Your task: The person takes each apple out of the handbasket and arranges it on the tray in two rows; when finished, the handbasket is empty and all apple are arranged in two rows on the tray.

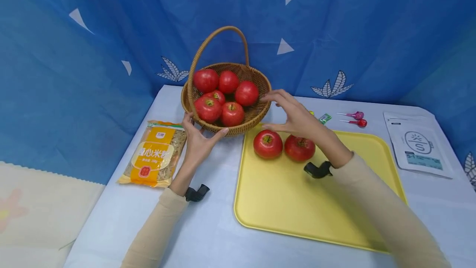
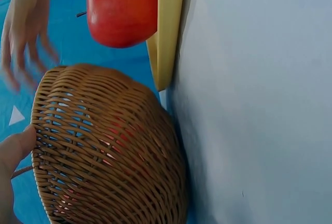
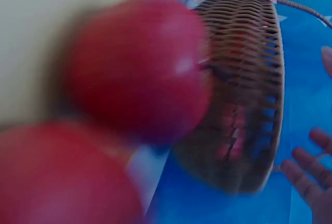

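Observation:
A brown wicker basket (image 1: 256,113) with a tall handle stands at the back, several red apples (image 1: 208,108) inside it. My left hand (image 1: 198,142) grips its near left rim, the thumb against the woven side (image 2: 104,141). At the right rim, my right hand (image 1: 297,117) is spread with fingers apart and nothing held. Two more apples lie on the yellow tray (image 1: 290,202): one apple (image 1: 267,144) close by the basket, the other apple (image 1: 299,149) below my right forearm. Both loom large and blurred in the right wrist view.
Left of the basket lies an orange food packet (image 1: 154,154). Behind the tray are two lollipops (image 1: 355,115) and a green-wrapped candy (image 1: 325,118). A white pouch (image 1: 418,144) lies at the right. A blue curtain (image 1: 334,32) hangs behind the table.

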A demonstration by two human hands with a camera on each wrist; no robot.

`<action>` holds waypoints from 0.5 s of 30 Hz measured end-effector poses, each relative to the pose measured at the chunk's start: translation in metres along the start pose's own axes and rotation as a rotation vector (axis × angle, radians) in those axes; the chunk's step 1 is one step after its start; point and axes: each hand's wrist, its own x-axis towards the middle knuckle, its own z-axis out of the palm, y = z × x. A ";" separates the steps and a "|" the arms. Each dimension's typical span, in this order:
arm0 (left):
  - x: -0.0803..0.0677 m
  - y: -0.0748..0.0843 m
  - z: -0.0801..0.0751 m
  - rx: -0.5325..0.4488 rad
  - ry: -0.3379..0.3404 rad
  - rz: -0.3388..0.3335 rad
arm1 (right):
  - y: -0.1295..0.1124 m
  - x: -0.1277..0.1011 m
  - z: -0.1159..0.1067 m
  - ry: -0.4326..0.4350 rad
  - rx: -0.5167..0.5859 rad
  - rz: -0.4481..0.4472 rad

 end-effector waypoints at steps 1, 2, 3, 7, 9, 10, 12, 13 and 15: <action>0.000 0.000 0.000 -0.007 0.002 0.002 | -0.001 0.015 0.004 -0.011 0.021 -0.033; -0.001 0.000 0.001 -0.013 0.004 0.003 | -0.001 0.029 0.008 -0.028 0.040 -0.055; -0.001 0.000 0.002 -0.017 0.005 0.003 | -0.002 0.043 0.013 -0.047 0.047 -0.069; -0.002 0.002 0.007 -0.029 -0.005 0.000 | -0.007 0.084 0.029 -0.183 0.060 -0.049; -0.003 0.004 0.009 -0.030 -0.012 0.000 | -0.009 0.098 0.037 -0.274 0.048 -0.019; -0.004 0.004 0.010 -0.034 -0.015 0.003 | -0.010 0.104 0.040 -0.315 0.044 -0.006; -0.005 0.006 0.013 -0.042 -0.020 0.013 | -0.011 0.113 0.046 -0.374 0.032 0.020; -0.005 0.006 0.014 -0.046 -0.024 0.020 | -0.011 0.116 0.049 -0.391 0.025 0.030; -0.005 0.007 0.016 -0.048 -0.032 0.028 | -0.010 0.121 0.054 -0.409 0.021 0.057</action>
